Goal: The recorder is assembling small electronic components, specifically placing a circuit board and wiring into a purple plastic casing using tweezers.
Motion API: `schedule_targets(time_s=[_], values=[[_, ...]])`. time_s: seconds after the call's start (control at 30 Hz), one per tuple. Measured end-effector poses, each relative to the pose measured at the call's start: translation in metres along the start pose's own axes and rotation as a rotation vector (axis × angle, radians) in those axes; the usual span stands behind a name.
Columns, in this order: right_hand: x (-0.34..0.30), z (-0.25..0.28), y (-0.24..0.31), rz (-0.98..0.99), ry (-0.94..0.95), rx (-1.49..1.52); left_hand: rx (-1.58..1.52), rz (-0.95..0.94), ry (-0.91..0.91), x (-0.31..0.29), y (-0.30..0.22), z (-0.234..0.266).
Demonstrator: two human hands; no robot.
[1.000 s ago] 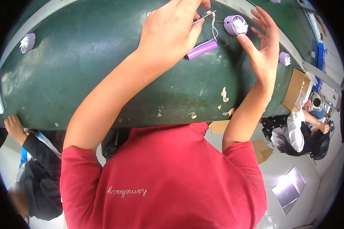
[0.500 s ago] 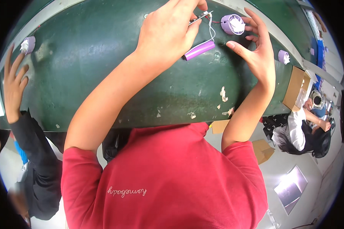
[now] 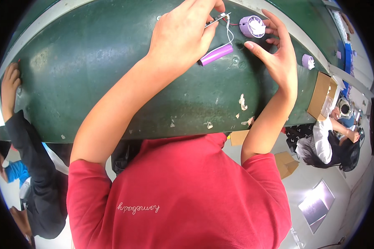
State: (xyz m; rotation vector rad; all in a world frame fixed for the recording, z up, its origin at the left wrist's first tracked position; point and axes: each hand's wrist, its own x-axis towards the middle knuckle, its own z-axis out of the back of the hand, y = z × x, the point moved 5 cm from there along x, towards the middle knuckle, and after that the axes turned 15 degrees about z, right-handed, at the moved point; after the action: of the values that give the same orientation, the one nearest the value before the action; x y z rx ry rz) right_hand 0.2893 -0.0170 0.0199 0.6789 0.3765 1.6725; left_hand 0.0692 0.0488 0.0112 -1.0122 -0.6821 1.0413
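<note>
Green tabletop [image 3: 174, 95] below, left hand [image 3: 178, 31] pinches a circuit board [image 3: 217, 20]; right hand [image 3: 280, 60], fingers apart, beside purple fan [image 3: 248, 27].

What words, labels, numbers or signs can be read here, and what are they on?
Red shirt: white looping lettering, upside down; its wording is not copied here.
Purple cylinder, circuit board, wired lilac fan: no text I can make out.
Open cardboard box: nothing readable.

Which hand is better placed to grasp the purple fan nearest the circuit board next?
Likely the right hand: it is open close beside the purple fan and appears free. The left hand holds the circuit board and sits farther from the fan.
</note>
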Motion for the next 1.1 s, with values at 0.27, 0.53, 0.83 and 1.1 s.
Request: schedule_targets(time_s=[0.27, 0.53, 0.83, 1.1], values=[[-0.001, -0.002, -0.003, 0.005, -0.007, -0.017, -0.005, 0.001, 0.008, 0.001, 0.002, -0.003], [-0.002, 0.001, 0.0, 0.001, -0.01, -0.02, -0.032, 0.019, 0.034, 0.004, 0.004, -0.007], [0.002, -0.006, 0.003, 0.014, -0.021, -0.025, -0.014, 0.002, 0.016, 0.002, 0.004, -0.004], [0.009, -0.021, 0.025, 0.307, -0.158, -0.229, 0.011, -0.173, -0.039, -0.003, 0.002, -0.014]])
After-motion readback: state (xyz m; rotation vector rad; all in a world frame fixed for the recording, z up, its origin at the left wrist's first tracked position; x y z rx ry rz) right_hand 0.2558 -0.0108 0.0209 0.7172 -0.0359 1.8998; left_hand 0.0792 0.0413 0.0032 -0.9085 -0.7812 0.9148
